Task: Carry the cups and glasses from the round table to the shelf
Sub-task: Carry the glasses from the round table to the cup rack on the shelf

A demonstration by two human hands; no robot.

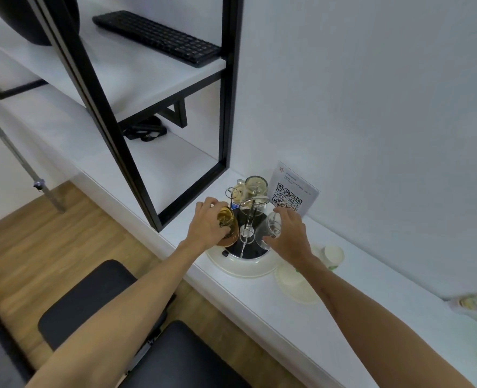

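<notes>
A round cup rack (pixel 241 266) with a white rim, black centre and wire stand sits on the long white shelf (pixel 273 301). My left hand (pixel 208 226) grips an amber glass (pixel 227 225) turned upside down at the rack's left side. My right hand (pixel 290 236) holds a clear glass (pixel 269 232), also inverted, at the rack's right side. More glasses (pixel 255 186) hang on the rack's far side, clear and yellowish.
A QR-code card (pixel 293 193) leans on the wall behind the rack. White paper cups (pixel 333 254) and plates (pixel 296 284) lie to the right. A black-framed shelving unit (pixel 226 88) with a keyboard (pixel 159 36) stands left. Black chair seats (pixel 86 301) are below.
</notes>
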